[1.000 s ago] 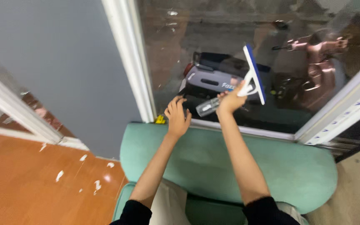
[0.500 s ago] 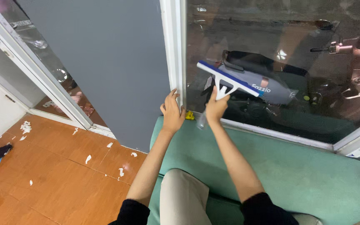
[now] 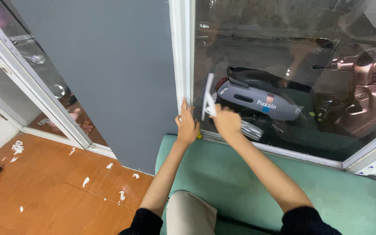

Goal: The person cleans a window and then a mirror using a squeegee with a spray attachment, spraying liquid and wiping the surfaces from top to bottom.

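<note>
Two bare hands reached up from a green sofa [image 3: 240, 174] toward a window. At 11 o'clock, the left hand [image 3: 187, 125] lay flat, released, against the white window frame [image 3: 181, 56]. Just right, the right hand [image 3: 226, 122] clenched a white squeegee [image 3: 208, 96], its blade upright against the glass [image 3: 292, 65].

The person wore black sleeves pushed up above the elbows, forearms bare down to both hands, and light beige trousers.
</note>
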